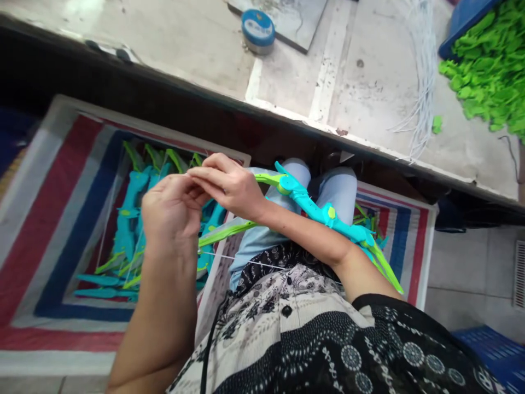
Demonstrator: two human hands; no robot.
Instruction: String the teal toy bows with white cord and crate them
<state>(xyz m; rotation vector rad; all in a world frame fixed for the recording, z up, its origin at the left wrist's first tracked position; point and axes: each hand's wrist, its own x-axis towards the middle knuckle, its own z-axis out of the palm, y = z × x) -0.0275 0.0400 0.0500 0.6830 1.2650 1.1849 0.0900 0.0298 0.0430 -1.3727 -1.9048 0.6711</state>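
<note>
A teal and green toy bow [315,209] lies across my lap, its green limbs reaching left and right. My right hand [229,183] is closed, pinching at the tip of the bow's left green limb. My left hand [172,210] is closed right beside it, fingers pinched on a thin white string [241,261] that runs back across my lap. Both hands touch each other above the left striped bag.
A striped woven bag [53,230] at left holds several finished teal bows [127,219]; another striped bag [410,230] sits at right. The worn workbench [348,71] above carries a blue-lidded tin [257,30], white string bundle [422,71] and green plastic parts [492,71]. A blue crate [492,350] stands lower right.
</note>
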